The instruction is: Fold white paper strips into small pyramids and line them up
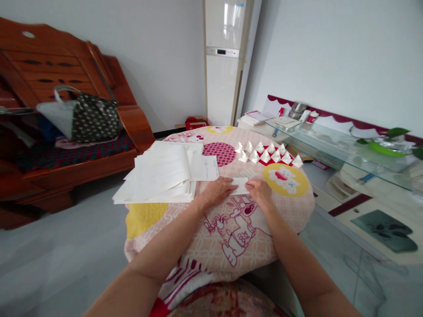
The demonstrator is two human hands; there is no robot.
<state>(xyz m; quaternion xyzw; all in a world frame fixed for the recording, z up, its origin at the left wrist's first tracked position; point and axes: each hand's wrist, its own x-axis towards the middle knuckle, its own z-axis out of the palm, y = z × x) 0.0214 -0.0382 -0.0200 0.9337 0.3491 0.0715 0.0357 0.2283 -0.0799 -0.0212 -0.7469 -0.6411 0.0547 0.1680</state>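
Observation:
A small white folded paper strip lies on a round table covered by a pink cartoon-print cloth. My left hand lies flat on the strip's left end. My right hand presses its right end with the fingertips. Beyond them, several small white folded paper pieces sit in a cluster at the far side of the table. A thick stack of white paper sheets rests to the left of my left hand.
A wooden bench with a patterned bag stands at the left. A tall white air-conditioner unit is in the far corner. A glass shelf with books, a cup and a green plant runs along the right.

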